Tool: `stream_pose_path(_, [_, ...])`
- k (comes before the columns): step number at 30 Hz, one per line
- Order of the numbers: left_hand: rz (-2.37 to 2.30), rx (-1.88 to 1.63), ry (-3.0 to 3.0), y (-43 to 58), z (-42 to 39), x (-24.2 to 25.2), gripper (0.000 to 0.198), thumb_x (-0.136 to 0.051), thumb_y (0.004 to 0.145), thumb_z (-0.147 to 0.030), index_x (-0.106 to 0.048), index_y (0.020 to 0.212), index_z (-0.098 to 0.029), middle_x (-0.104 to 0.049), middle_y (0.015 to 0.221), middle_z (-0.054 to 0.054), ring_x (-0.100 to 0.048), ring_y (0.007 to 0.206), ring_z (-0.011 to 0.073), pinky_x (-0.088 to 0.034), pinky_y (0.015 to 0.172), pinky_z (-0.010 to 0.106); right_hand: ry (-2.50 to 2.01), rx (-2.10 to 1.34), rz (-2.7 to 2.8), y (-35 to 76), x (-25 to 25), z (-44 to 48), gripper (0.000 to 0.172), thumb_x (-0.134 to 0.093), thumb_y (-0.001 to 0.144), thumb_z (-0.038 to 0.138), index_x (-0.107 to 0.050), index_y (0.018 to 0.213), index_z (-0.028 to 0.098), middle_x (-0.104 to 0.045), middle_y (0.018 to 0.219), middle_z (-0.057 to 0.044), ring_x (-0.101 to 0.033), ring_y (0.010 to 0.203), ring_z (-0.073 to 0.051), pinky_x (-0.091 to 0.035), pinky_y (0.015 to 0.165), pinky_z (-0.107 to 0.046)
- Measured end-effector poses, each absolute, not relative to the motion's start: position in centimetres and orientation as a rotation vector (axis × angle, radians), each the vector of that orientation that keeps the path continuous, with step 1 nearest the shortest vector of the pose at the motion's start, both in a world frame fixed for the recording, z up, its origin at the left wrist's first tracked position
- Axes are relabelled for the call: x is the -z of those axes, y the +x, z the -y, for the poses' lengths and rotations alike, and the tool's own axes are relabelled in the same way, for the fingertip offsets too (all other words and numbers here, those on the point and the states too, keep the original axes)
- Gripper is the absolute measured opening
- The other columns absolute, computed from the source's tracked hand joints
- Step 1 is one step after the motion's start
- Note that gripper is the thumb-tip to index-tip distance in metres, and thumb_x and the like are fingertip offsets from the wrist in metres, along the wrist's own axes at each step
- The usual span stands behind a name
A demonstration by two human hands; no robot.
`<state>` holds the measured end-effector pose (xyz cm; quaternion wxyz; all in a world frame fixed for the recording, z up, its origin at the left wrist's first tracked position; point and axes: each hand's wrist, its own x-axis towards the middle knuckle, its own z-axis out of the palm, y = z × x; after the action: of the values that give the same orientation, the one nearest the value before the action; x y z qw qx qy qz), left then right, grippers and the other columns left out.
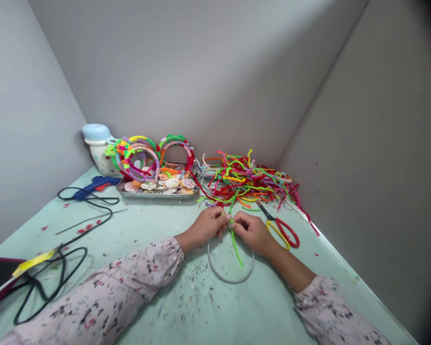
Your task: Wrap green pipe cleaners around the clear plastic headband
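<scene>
My left hand and my right hand meet over the table, fingertips pinched close together. Between them runs a bright green pipe cleaner, its tail hanging down inside a thin grey ring. The ring's upper part disappears behind my fingers, so how the green piece sits on it there is hidden. Both hands are closed at the pipe cleaner. Just right of my right hand lie scissors with red and yellow handles, blades pointing to the pile behind.
A metal tray of seashells stands at the back, with colourful wrapped hoops on it. Right of it spreads a pipe cleaner pile. Leftward are a white jar, a blue glue gun and black cable.
</scene>
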<state>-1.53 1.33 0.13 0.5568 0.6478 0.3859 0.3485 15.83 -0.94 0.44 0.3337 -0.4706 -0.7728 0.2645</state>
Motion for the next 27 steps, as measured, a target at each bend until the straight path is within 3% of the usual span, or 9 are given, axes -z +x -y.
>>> stream_pose_path(27, [-1.0, -0.818, 1.61, -1.59, -1.0, 0.11, 0.026, -0.058, 0.076, -0.04, -0.054, 0.084, -0.016, -0.051, 0.048, -0.004, -0.048, 0.044, 0.0089, -0.033, 0.043, 0.017, -1.238, -0.753, 2.026, 15.66, -0.64, 1.04, 0.013, -0.048, 0.084, 0.024, -0.053, 0.073, 0.018, -0.051, 0.063, 0.004, -0.044, 0.058, -0.011, -0.034, 0.055, -0.022])
